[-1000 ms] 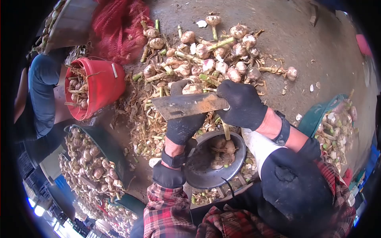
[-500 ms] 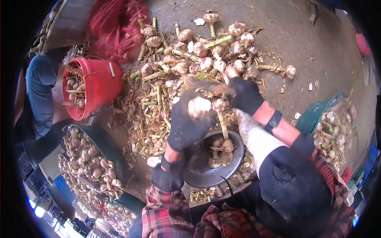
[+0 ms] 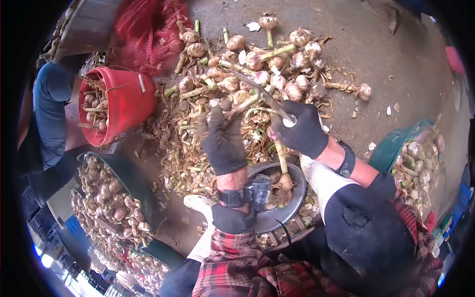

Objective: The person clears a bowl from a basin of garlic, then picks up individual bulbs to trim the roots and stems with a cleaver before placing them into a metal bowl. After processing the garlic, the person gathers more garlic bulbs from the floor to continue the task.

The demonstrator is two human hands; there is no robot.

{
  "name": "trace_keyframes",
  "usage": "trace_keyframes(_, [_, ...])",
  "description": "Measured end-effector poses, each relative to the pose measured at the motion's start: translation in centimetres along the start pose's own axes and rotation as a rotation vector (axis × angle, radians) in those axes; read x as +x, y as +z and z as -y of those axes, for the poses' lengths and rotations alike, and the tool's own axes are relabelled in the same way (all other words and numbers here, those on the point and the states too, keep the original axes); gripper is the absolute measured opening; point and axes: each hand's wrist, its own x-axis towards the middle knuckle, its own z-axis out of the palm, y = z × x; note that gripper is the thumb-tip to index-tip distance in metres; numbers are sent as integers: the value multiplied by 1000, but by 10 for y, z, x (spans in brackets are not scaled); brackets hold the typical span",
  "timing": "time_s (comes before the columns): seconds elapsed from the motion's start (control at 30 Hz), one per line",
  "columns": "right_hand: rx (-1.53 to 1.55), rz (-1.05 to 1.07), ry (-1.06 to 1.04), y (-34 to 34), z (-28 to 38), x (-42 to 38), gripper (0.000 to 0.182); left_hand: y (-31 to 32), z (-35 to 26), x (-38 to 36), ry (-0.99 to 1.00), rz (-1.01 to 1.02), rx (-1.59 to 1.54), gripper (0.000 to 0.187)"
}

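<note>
My left hand (image 3: pixel 222 141), in a dark knit glove, is over the near side of the garlic pile. Its fingers close around a garlic stem (image 3: pixel 248 103) that points up and right; the glove partly hides what is at its lower end. My gloved right hand (image 3: pixel 304 129) grips a knife (image 3: pixel 264 94), its long, dark blade slanting up and left across the stem. A pale round end shows at the right fist. Below the hands is a grey metal bowl (image 3: pixel 297 198), holding a garlic bulb (image 3: pixel 284 182) with its stem upright against the rim.
Garlic with stems (image 3: pixel 302 37) lies heaped on the concrete floor beyond my hands, with cut stems and husks (image 3: pixel 185 161) nearer. A red bucket (image 3: pixel 131 99) and a full green tub (image 3: pixel 123 173) stand left. Another green tub (image 3: pixel 391 143) is right. A person's knee (image 3: pixel 49 106) is far left.
The pale bulb seen in my left hand is out of sight. That hand has moved up and left to a stem, and the knife blade now angles higher.
</note>
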Motion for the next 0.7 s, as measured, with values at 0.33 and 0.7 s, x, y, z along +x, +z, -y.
trace_keyframes(0.33, [-133,99,-178,1,-25,-21,26,-8,3,-60,-81,129,455,29])
trace_keyframes(0.7, [-98,348,-328,-9,-26,-27,47,-37,-16,-85,214,457,1513,35])
